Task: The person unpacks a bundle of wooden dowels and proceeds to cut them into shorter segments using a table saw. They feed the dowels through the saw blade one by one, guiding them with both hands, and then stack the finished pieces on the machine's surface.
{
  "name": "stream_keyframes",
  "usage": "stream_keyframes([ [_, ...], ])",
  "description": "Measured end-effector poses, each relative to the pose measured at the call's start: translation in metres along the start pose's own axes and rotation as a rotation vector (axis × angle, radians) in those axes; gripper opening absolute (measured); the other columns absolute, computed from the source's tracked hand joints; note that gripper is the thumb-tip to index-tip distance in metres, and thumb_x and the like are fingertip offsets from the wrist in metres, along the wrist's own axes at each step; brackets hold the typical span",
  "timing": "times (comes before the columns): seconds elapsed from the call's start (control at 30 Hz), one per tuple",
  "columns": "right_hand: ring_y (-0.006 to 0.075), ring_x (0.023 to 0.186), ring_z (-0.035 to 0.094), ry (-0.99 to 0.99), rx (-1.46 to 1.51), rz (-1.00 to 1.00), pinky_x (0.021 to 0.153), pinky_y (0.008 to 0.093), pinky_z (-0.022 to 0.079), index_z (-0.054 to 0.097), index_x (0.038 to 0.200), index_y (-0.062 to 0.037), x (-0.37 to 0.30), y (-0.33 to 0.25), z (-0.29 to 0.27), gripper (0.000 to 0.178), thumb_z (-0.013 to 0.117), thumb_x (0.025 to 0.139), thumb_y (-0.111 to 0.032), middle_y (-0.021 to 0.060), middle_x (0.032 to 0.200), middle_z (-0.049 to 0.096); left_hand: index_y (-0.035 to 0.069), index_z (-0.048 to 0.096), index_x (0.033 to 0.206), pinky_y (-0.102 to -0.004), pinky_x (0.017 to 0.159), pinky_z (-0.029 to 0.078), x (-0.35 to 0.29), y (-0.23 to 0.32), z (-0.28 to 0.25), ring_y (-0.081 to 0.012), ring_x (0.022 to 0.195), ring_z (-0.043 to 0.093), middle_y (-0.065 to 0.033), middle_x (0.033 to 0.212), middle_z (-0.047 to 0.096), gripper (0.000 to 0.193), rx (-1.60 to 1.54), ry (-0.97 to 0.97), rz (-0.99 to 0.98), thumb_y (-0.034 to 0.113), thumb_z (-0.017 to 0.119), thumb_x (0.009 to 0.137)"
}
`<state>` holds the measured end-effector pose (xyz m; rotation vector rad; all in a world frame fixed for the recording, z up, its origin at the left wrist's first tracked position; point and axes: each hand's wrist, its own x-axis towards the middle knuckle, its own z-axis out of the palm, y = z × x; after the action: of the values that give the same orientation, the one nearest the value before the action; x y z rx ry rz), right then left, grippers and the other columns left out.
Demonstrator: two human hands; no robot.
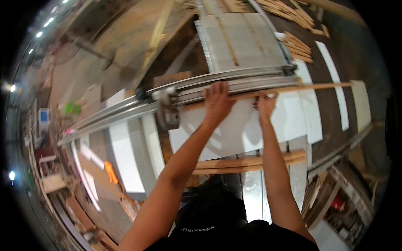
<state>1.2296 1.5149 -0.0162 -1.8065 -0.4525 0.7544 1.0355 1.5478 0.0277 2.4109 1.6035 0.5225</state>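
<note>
A long, thin wooden strip (312, 87) lies along the near side of a metal fence (247, 85), over white sheets. My left hand (217, 102) rests across the strip, its fingers stretched out onto the fence. To the right, my right hand (266, 106) is closed on the strip, thumb and fingers pinching it. Beneath both hands is a white panel (234, 129). Left of my left hand, a metal clamp-like fitting (168, 108) sits on the fence. What lies directly under my left palm is hidden.
Two wooden strips (251, 162) lie in front of me. An orange-handled tool (111, 172) is at the left among white strips. Beyond the fence stands a grey metal table (243, 42); cut wood pieces (298, 48) lie at the far right. Scrap wood (324, 192) fills the lower right.
</note>
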Motion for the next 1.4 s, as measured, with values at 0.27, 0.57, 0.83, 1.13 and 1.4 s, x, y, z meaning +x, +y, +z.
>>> stream_keyframes([
  [0.27,0.0182,0.051,0.063,-0.012,-0.009,0.016,0.043,0.0323,0.052,0.003,0.153,0.009,-0.022,-0.034,0.006,0.083,0.061,0.098,-0.012,0.0132,0.075,0.067,0.009,0.048,0.14,-0.0549,0.106,0.025,-0.001,-0.001,-0.007,-0.0315,0.126,0.044,-0.011,0.132,0.05,0.086,0.018,0.057,0.026,0.04,0.088,0.071],
  [0.57,0.0202,0.053,0.063,-0.015,-0.02,-0.03,0.045,0.0329,0.05,-0.006,0.156,0.0094,-0.036,-0.02,0.027,0.088,0.058,0.1,-0.012,0.0147,0.079,0.069,0.007,0.047,0.139,-0.0556,0.107,0.024,-0.001,0.001,-0.005,-0.0318,0.127,0.043,-0.0113,0.13,0.049,0.082,-0.013,0.085,0.031,0.034,0.087,0.072],
  [0.83,0.02,0.051,0.061,-0.065,0.001,-0.019,0.042,0.033,0.047,0.025,0.128,0.002,-0.038,-0.032,0.025,0.049,0.062,0.098,-0.009,0.0132,0.073,0.063,0.007,0.048,0.136,-0.0527,0.106,0.025,-0.003,-0.006,-0.007,-0.0293,0.125,0.044,-0.0088,0.127,0.049,0.085,-0.011,0.119,0.049,0.037,0.09,0.069],
  [1.13,0.0212,0.056,0.063,-0.046,-0.039,0.03,0.046,0.0331,0.049,0.018,0.143,0.0044,-0.03,-0.035,0.017,0.065,0.062,0.097,-0.01,0.0193,0.084,0.066,0.006,0.048,0.134,-0.0521,0.104,0.025,-0.002,0.001,-0.006,-0.0286,0.12,0.045,-0.009,0.122,0.049,0.08,-0.048,0.133,0.028,0.035,0.088,0.071],
  [1.4,0.0184,0.055,0.058,-0.022,0.086,0.017,0.046,0.033,0.048,0.027,0.134,-0.0035,-0.033,-0.022,0.026,0.05,0.061,0.098,-0.01,0.0131,0.081,0.062,0.004,0.047,0.139,-0.0592,0.107,0.025,0.001,0.002,-0.011,-0.0324,0.127,0.044,-0.0135,0.13,0.049,0.078,0.002,0.018,0.02,0.032,0.084,0.076],
])
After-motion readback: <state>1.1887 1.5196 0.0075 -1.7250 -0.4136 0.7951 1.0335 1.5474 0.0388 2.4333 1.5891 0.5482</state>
